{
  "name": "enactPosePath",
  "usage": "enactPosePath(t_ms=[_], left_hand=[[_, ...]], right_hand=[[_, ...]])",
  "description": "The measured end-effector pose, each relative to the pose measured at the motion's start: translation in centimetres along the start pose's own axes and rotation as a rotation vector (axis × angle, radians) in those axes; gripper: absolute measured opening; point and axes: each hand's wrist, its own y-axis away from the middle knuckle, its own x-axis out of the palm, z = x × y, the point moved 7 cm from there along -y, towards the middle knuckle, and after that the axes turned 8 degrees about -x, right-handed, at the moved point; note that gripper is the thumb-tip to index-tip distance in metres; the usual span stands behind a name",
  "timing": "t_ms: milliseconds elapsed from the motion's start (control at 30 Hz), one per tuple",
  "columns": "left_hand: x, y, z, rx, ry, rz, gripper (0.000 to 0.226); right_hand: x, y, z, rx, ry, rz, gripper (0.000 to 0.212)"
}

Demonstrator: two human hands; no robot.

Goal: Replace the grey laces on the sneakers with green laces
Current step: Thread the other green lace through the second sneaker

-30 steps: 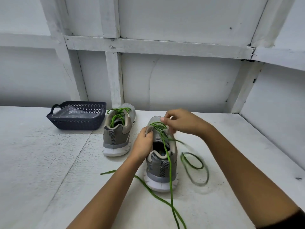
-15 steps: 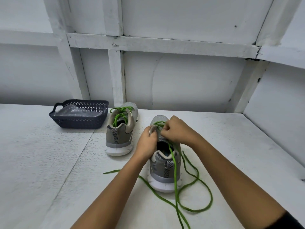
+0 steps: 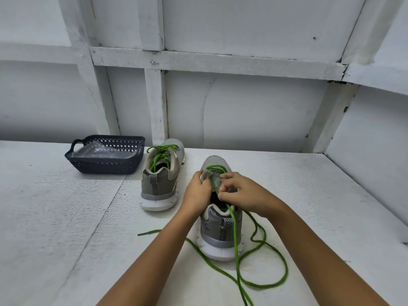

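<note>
- Nearest me, the loose tails of the green lace [image 3: 261, 281] loop over the worktop [image 3: 66, 228]. One strand runs up over the heel of the near sneaker [image 3: 220, 237].
- My left hand [image 3: 195, 195] curls round the sneaker's left side, its fingers [image 3: 199, 176] pinching the grey tongue up and clear of the eyelets.
- My right hand [image 3: 242, 193] pinches the lace between thumb and fingers [image 3: 226, 196], just above the shoe's opening, with the other fingers curled in.
- I judge I am threading the upper eyelets. To do it well I should hold the tongue flat and centred, grip close to the lace tip, and feed it straight through. Then I should draw the slack evenly so both tails match, and watch that the loops behind the heel do not knot.
- Further off to the left, the other sneaker [image 3: 161, 184] stands heel toward me, already laced in green.
- Just beside it sits a dark basket [image 3: 106, 166] with something clear and crumpled inside; I cannot tell what.
</note>
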Motion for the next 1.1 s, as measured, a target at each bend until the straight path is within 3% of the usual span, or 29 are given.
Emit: enactPosePath(t_ms=[100,200,300,367,467,533,700,833,967,1100], left_hand=[[-0.1,-0.1,0.0,0.013,-0.023,0.017,0.032],[-0.6,0.1,-1.5,0.21,-0.112,-0.004,0.034],[-0.6,0.2,-2.9,0.362,-0.363,0.002,0.025],[-0.7,-0.3,-3.0,0.326,-0.415,0.026,0.02],[-1.8,-1.5,-3.4,0.175,-0.245,-0.003,0.018],[-2.5,-2.8,-3.8,0.127,-0.252,-0.046,0.022],[-0.6,-5.1,-4.6,0.115,-0.563,0.202,0.021],[0.4,-5.9,-5.1,0.064,-0.699,0.275,0.017],[0.8,-6.4,-4.8,-0.004,-0.666,0.305,0.013],[0.5,-6.8,-3.9,-0.038,-0.558,0.286,0.023]], right_hand=[[-0.3,-0.1,0.0,-0.002,0.03,-0.033,0.012],[-1.5,0.2,-0.4,-0.005,0.105,-0.176,0.016],[-1.7,0.7,-0.5,-0.016,0.124,-0.202,0.022],[-1.7,0.6,-0.5,-0.025,0.114,-0.205,0.021],[-3.0,-0.2,-0.8,-0.005,0.016,-0.328,0.019],[-4.0,-1.4,-1.6,0.036,-0.012,-0.401,0.014],[-3.8,-5.2,-3.4,0.147,0.124,-0.268,0.014],[-3.5,-7.1,-3.7,0.177,0.251,-0.222,0.016],[-3.2,-8.1,-4.3,0.2,0.287,-0.21,0.016],[-2.8,-8.8,-4.9,0.226,0.282,-0.201,0.018]])
